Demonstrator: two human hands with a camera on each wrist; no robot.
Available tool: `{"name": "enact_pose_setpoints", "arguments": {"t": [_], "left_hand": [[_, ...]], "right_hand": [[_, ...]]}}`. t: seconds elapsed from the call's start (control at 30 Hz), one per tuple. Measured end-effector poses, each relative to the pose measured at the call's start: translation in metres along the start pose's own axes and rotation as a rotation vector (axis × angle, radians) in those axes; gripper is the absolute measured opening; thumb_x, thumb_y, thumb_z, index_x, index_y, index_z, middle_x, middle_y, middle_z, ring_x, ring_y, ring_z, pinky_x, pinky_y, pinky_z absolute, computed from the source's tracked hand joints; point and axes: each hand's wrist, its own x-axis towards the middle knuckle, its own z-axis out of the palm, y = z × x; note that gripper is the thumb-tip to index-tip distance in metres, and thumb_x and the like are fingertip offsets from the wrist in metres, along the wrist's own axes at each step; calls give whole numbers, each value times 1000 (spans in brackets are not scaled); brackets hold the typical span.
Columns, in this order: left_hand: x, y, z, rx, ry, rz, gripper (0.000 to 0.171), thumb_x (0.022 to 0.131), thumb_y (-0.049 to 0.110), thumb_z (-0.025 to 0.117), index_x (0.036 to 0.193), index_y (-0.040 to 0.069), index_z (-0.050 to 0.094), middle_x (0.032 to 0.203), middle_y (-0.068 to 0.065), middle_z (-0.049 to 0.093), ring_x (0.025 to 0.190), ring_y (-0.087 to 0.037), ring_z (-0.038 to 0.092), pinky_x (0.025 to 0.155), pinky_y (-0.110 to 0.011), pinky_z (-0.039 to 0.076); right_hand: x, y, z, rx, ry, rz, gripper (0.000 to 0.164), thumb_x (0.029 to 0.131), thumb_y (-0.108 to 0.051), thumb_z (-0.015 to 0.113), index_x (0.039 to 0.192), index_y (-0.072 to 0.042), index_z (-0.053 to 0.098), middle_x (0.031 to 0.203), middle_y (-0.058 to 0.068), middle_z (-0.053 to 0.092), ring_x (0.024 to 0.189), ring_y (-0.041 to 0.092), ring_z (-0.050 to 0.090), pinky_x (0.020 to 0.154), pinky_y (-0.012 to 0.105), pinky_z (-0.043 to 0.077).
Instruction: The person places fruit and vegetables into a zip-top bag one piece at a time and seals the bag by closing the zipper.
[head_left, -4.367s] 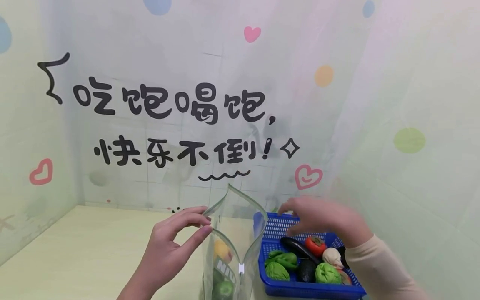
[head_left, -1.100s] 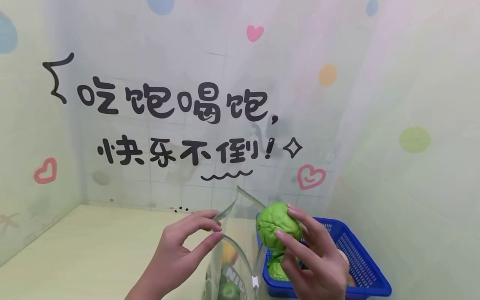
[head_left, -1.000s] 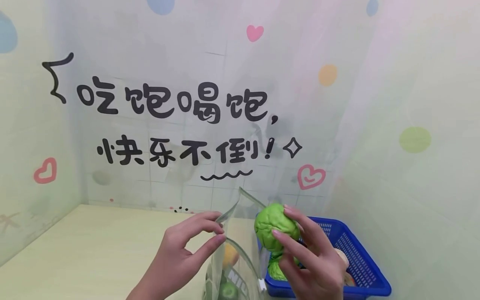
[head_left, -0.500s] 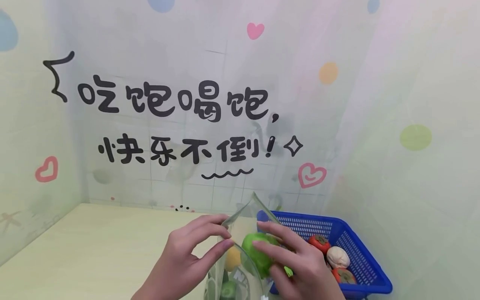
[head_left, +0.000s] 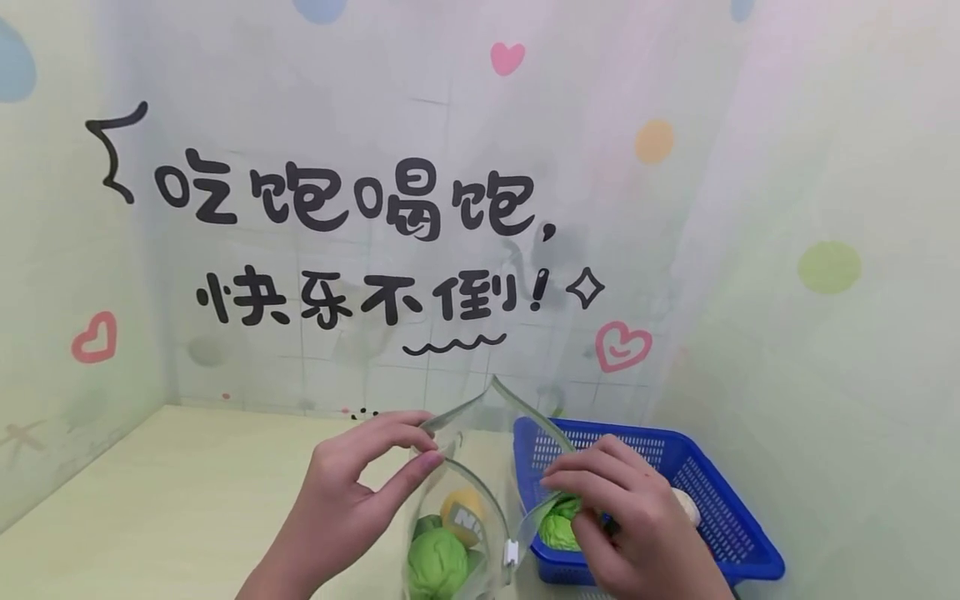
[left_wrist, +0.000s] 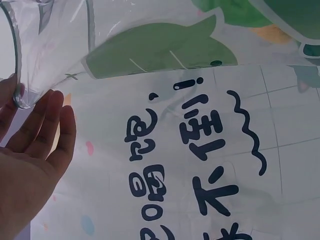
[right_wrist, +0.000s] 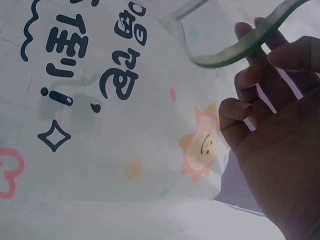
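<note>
A clear zip bag (head_left: 483, 454) with a green rim stands with its mouth spread wide, a white slider (head_left: 512, 552) at the front. My left hand (head_left: 345, 487) pinches the left rim between thumb and fingers; the left wrist view shows the clear film (left_wrist: 50, 45) between them. On the right side, my right hand (head_left: 633, 508) holds the opposite rim, and the green strip (right_wrist: 225, 59) runs between its thumb and fingers in the right wrist view. Inside the bag lie a green cabbage (head_left: 437, 562) and a yellow round fruit (head_left: 463, 504), partly behind printed lettering.
Right of the bag sits a blue plastic basket (head_left: 720, 500). It holds another leafy green cabbage (head_left: 558, 533) and a whitish bulb (head_left: 686, 507); my right hand hides most of the rest. A printed backdrop (head_left: 375, 100) rises behind the pale wooden table (head_left: 225, 483).
My right hand took a cabbage from the basket, moved it left into the bag and let go. Then it shifted right onto the bag's rim. My left hand kept its pinch, moving slightly left.
</note>
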Motion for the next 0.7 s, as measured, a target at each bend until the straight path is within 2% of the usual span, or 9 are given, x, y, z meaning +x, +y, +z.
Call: {"name": "enact_pose_setpoints", "arguments": {"t": [0.13,0.2,0.27,0.37,0.43,0.57,0.63,0.7], "left_hand": [[-2,-4,0,-5,1,-36,24,76,-2,77,89,16,68,90,3,69,99,-22,65,94,-20,48],[-3,-6,0,-9,4,-64,25,76,-3,77,89,16,68,87,3,69,99,-22,65,93,-21,48],[-3,-8,-1,-17,3,-126,24,77,-3,76,89,17,68,87,3,69,97,-20,65,89,-20,50],[-4,-9,-5,-57,6,-254,23,80,-2,74,89,17,67,91,1,70,99,-16,64,85,-20,53],[-3,-8,-7,-90,37,-314,22,82,-5,71,90,15,67,95,-2,70,102,-17,63,85,-21,53],[-1,-7,-13,-125,157,-313,21,82,-15,66,90,4,66,97,-13,68,104,-23,61,88,-23,52],[-2,-9,-14,-116,161,-337,19,83,-12,66,90,5,66,100,-11,68,105,-22,61,88,-23,52],[-3,-11,-13,-80,85,-407,14,87,-1,68,91,13,67,105,-5,68,102,-17,62,84,-25,54]], "right_hand": [[-4,11,4,-1,-142,183,39,80,-1,67,105,-31,68,100,-20,60,81,-2,54,62,16,53],[-3,15,9,14,-155,230,35,82,-3,68,103,-32,68,95,-21,59,74,-4,53,59,14,52],[0,18,15,28,-108,222,34,83,-1,68,101,-29,69,92,-19,60,73,-4,54,60,14,53],[5,20,21,15,23,184,34,82,2,68,101,-26,69,95,-15,64,74,-3,55,61,12,53],[9,21,25,-4,125,142,33,82,5,67,103,-22,70,96,-10,66,72,0,55,59,10,51],[14,25,29,-53,287,49,31,81,5,67,106,-13,71,102,-1,69,82,8,64,68,10,53],[13,27,31,-58,295,33,31,80,5,69,106,-12,71,105,0,70,92,12,66,76,14,54],[10,28,31,-56,241,47,31,79,4,70,105,-13,72,105,-2,69,95,11,65,78,17,54]]}}
